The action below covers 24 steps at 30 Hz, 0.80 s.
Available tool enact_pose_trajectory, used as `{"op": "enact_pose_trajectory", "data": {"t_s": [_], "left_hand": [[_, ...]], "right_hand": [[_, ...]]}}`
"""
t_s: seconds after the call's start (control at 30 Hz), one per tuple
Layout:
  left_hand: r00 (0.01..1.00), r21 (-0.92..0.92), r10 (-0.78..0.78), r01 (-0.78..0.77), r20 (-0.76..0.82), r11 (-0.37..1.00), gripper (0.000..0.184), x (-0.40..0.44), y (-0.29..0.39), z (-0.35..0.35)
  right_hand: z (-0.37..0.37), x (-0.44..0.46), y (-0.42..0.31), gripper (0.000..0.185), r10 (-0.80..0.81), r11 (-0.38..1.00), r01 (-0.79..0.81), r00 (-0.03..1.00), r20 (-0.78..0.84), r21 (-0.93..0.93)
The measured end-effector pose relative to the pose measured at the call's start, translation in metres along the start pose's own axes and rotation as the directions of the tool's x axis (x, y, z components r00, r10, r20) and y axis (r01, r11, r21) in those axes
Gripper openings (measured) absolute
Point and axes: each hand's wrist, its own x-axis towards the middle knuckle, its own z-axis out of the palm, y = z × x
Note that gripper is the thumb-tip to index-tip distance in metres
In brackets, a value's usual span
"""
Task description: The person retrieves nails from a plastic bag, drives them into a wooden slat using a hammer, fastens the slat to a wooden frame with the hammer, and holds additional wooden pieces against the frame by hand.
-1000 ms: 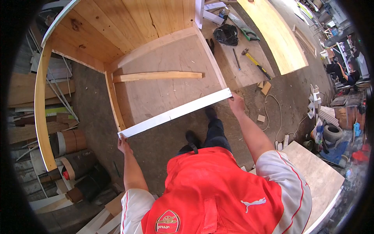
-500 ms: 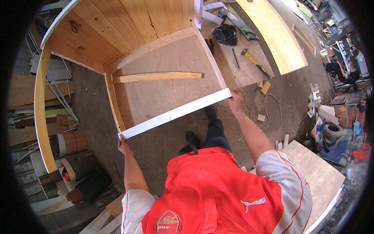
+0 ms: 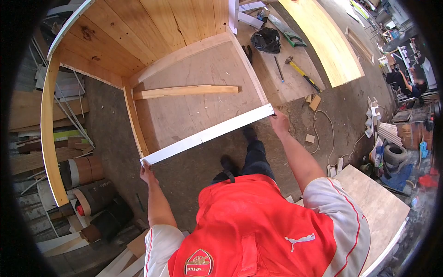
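A long white strip of board (image 3: 217, 128) lies across the near edge of a wooden frame with a plywood bottom (image 3: 184, 115). My left hand (image 3: 146, 172) grips the strip's left end at the frame's near left corner. At the other end, my right hand (image 3: 279, 123) has its fingers closed around the strip's right end. A short dark line marks the strip near its middle. Inside the frame rests a loose wooden slat (image 3: 187, 91). Tall planked panels (image 3: 134, 32) rise from the frame's far side.
On a board to the right lie a hammer (image 3: 302, 74), a handsaw (image 3: 288, 33), a dark pencil-like stick (image 3: 279, 69) and a black plastic bag (image 3: 266, 40). A curved wooden panel (image 3: 327, 44) stands beyond. Rolls (image 3: 94, 196) and scrap boards fill the left. A person (image 3: 408, 83) sits far right.
My hands and the white strip hold nearly the same place. At the far right, the seated person's upper body and arm have shifted slightly.
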Motion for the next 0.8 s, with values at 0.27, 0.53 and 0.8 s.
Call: {"op": "enact_pose_trajectory", "data": {"t_s": [0.27,0.53,0.8], "left_hand": [[1.0,0.001,-0.014,0.014,0.003,1.0,0.043,0.003,-0.0022,-0.0007],[1.0,0.001,-0.002,0.002,-0.004,1.0,0.041,0.0018,-0.0021,0.0005],[1.0,-0.026,-0.016,0.016,-0.018,1.0,0.039,-0.003,0.0013,0.0018]], "right_hand": [[-0.0007,0.0002,0.0004,0.035,-0.022,1.0,0.022,1.0,-0.009,0.002],[-0.0029,-0.0006,-0.0016,0.033,-0.048,0.998,0.048,0.999,-0.007,0.036],[0.0008,0.0003,0.0021,0.032,-0.041,0.998,0.042,0.999,-0.025,0.049]]}}
